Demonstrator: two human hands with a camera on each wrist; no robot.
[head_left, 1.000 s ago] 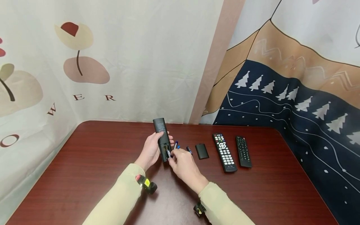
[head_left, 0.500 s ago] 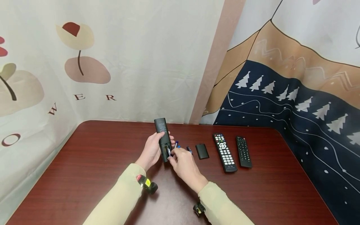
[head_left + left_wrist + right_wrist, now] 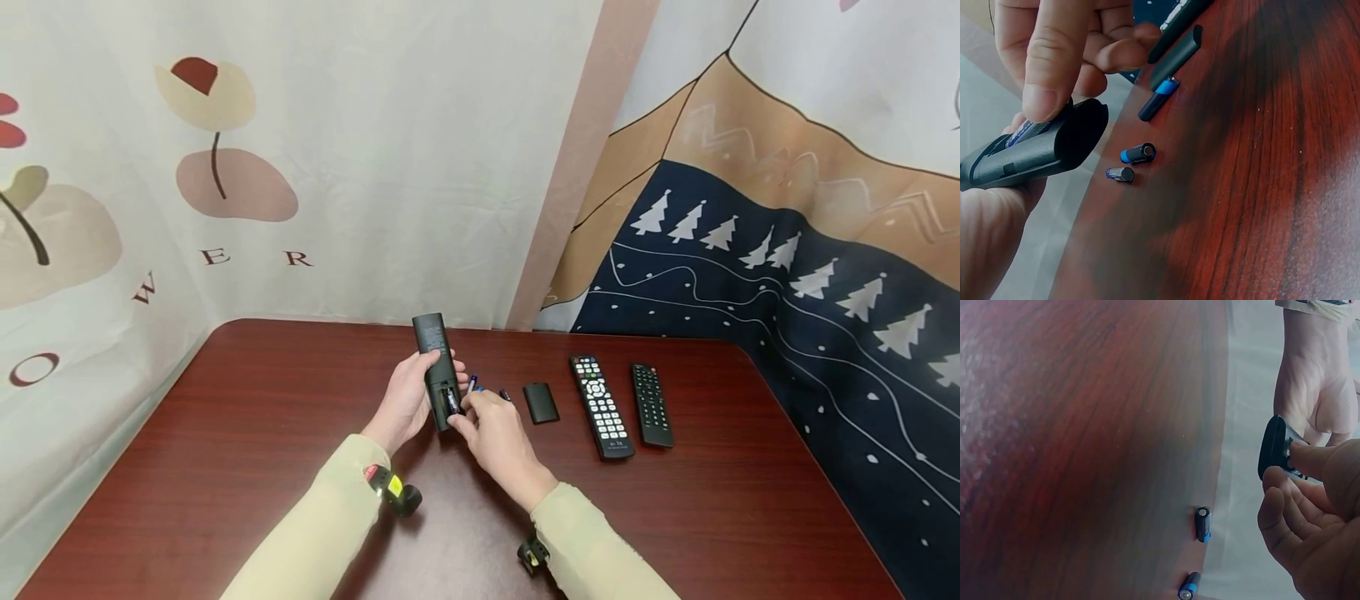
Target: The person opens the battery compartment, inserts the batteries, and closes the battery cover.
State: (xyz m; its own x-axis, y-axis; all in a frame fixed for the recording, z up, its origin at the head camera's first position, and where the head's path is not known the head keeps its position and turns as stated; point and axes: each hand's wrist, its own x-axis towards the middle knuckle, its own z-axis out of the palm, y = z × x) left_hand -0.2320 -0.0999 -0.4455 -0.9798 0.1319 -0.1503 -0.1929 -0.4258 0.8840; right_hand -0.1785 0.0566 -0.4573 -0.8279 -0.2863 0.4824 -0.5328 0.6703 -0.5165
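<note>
My left hand (image 3: 405, 396) holds a black remote control (image 3: 431, 337), back side up and battery compartment open at the near end. A battery (image 3: 452, 400) lies in that compartment. With the thumb (image 3: 1044, 75) of my right hand (image 3: 498, 433) I press on the battery's end; the other fingers are loosely bent beside the remote. Three batteries lie on the table past the right hand: a blue-and-black one (image 3: 1159, 100), a second blue-banded one (image 3: 1138, 154) and a smaller-looking one (image 3: 1120, 174). The right hand partly hides them in the head view.
A black battery cover (image 3: 541, 403) lies right of the hands. Farther right are a remote with white buttons (image 3: 602, 407) and a smaller black remote (image 3: 652, 405). The brown table (image 3: 262, 467) meets patterned curtains (image 3: 375, 208) at the back.
The battery under my right fingers has tipped down and now lies flatter in the compartment. My right thumb has shifted slightly; the left hand keeps its hold on the remote.
</note>
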